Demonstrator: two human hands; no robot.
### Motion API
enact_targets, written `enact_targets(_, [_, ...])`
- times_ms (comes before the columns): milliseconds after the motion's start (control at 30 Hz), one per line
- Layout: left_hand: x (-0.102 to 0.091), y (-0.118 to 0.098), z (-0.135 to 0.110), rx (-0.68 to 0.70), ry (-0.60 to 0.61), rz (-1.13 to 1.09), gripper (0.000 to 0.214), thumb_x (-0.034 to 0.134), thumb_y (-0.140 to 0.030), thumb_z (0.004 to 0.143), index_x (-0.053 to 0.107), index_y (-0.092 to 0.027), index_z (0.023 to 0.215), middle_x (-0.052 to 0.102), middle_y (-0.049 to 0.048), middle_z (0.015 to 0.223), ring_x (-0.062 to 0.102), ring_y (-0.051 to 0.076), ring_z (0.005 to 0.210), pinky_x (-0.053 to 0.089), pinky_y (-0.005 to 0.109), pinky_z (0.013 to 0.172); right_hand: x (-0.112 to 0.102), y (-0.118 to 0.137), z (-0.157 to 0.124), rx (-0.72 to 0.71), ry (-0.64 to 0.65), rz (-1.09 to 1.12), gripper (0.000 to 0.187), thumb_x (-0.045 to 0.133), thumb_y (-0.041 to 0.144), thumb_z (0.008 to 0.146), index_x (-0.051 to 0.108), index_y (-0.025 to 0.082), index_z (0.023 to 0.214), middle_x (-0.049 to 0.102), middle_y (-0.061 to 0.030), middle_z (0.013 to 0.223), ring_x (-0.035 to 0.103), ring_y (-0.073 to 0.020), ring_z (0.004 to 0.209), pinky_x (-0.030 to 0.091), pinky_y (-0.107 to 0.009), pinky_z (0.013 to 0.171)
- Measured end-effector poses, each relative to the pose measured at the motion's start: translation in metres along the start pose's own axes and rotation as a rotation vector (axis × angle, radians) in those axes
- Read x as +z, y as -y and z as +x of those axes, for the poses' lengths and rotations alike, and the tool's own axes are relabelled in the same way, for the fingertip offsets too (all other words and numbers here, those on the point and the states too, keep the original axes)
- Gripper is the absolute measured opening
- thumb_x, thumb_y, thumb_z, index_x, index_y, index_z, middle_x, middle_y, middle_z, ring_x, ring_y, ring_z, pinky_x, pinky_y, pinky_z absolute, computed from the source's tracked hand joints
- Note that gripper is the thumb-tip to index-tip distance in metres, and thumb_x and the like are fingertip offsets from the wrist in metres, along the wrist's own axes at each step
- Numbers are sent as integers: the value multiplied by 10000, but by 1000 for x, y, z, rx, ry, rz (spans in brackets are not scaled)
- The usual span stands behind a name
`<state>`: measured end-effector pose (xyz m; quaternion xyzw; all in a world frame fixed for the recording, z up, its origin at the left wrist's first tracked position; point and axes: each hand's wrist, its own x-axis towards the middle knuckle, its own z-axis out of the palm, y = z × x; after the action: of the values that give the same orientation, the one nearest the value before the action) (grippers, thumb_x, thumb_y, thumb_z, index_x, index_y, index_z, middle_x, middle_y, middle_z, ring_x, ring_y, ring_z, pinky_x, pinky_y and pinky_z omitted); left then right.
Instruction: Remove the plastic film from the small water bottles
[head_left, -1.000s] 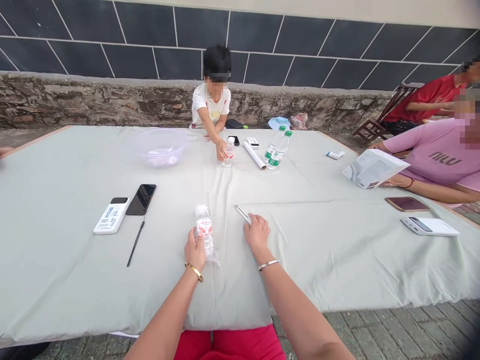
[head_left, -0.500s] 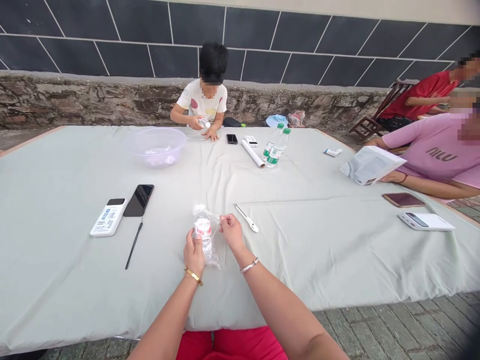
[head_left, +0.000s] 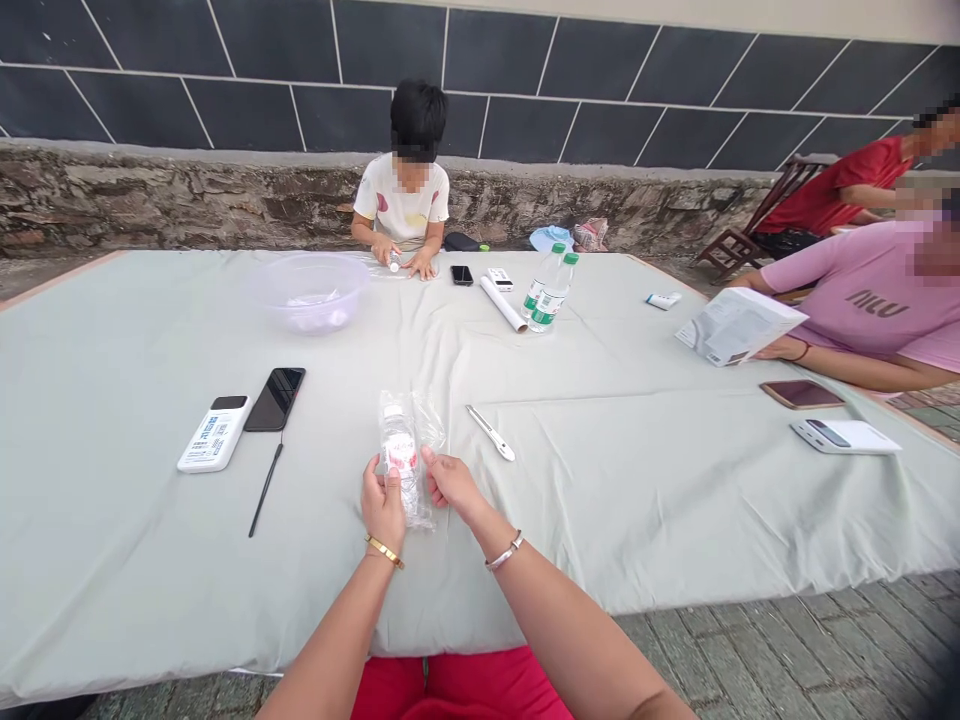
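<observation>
My left hand [head_left: 383, 508] grips a small clear bottle [head_left: 398, 450] with a red and white label, which sits inside a clear plastic bag [head_left: 427, 420] on the pale green tablecloth [head_left: 600, 480]. My right hand [head_left: 448, 480] pinches the bag's right side beside the bottle. A small white and silver tool [head_left: 491, 433] lies on the cloth just right of my hands.
A white device [head_left: 211, 433], a black phone [head_left: 275, 398] and a thin black stick [head_left: 265, 487] lie to the left. Farther off are a clear bowl [head_left: 311, 290], two green-capped bottles [head_left: 550, 290] and a white roll [head_left: 502, 304]. A child sits opposite; two people sit at right with a paper packet [head_left: 735, 325].
My right hand left the tool on the cloth and came over to the bag, then slid down its right side. The child drew a small bottle back toward themself.
</observation>
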<state>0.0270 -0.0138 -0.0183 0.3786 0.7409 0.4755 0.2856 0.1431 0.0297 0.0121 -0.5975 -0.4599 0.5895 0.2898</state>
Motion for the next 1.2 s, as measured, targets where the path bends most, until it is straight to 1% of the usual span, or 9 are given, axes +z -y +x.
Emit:
enact_targets(67, [1, 1, 0, 3, -5, 14, 579, 405, -523, 831, 462, -140, 1261, 572, 22, 751, 584, 208, 738, 470, 358, 733, 7, -2, 1, -114, 0, -91, 436, 559, 563, 755, 377, 222, 554, 412, 68, 420, 408, -86, 371, 326, -215, 385])
enact_targets(167, [2, -1, 1, -21, 0, 10, 563, 410, -503, 826, 466, -136, 1250, 555, 11, 720, 580, 205, 725, 467, 350, 721, 11, -9, 3, -240, -55, -88, 334, 510, 428, 779, 353, 225, 564, 377, 89, 420, 387, -77, 389, 315, -200, 406])
enact_targets(400, [1, -8, 6, -84, 13, 30, 565, 413, -512, 824, 472, -139, 1245, 516, -18, 651, 567, 203, 674, 460, 345, 677, -2, -7, -1, -152, -74, -60, 211, 452, 290, 750, 352, 225, 576, 476, 65, 485, 470, -89, 398, 375, -207, 417])
enact_targets(567, [-1, -10, 14, -139, 123, 152, 571, 428, -537, 821, 462, -169, 1256, 557, -3, 705, 601, 206, 702, 472, 340, 687, -15, -5, -1, -100, -84, -104, 192, 482, 245, 724, 373, 217, 569, 494, 58, 491, 497, -94, 416, 368, -205, 441])
enact_targets(833, [-12, -13, 25, -88, 288, 356, 459, 288, -456, 905, 472, -203, 1241, 675, 35, 786, 649, 205, 740, 475, 318, 677, -43, -12, -5, -188, -245, -795, 220, 478, 145, 745, 395, 199, 548, 509, 21, 570, 494, -115, 551, 268, -220, 478])
enact_targets(933, [-22, -21, 30, -43, 378, 469, 455, 290, -448, 902, 499, -197, 1219, 694, 57, 782, 657, 253, 811, 453, 355, 738, -44, 0, -11, -255, -335, -781, 85, 490, 191, 792, 547, 195, 729, 604, -29, 807, 560, -132, 644, 373, -238, 539])
enact_targets(1000, [-27, -28, 33, -13, 435, 546, 448, 293, -436, 899, 516, -186, 1197, 704, 86, 812, 656, 284, 847, 435, 374, 751, -34, 7, -16, -415, -378, -643, 178, 479, 250, 838, 577, 194, 976, 605, -75, 1027, 607, -156, 777, 462, -279, 652])
enact_targets(1100, [-32, -36, 34, 25, 504, 635, 442, 264, -423, 904, 539, -179, 1149, 711, 122, 886, 659, 298, 850, 426, 366, 705, -5, 7, -20, -672, -220, -501, 447, 404, 387, 915, 419, 186, 1314, 507, -127, 1303, 552, -209, 1122, 464, -362, 911])
enact_targets(1200, [-35, -40, 34, 54, 536, 699, 467, 210, -422, 916, 535, -190, 1156, 706, 132, 968, 658, 293, 878, 426, 358, 692, 17, -6, -16, -722, -14, -607, 654, 294, 523, 937, 189, 153, 1467, 328, -149, 1484, 287, -242, 1379, 279, -461, 1104])
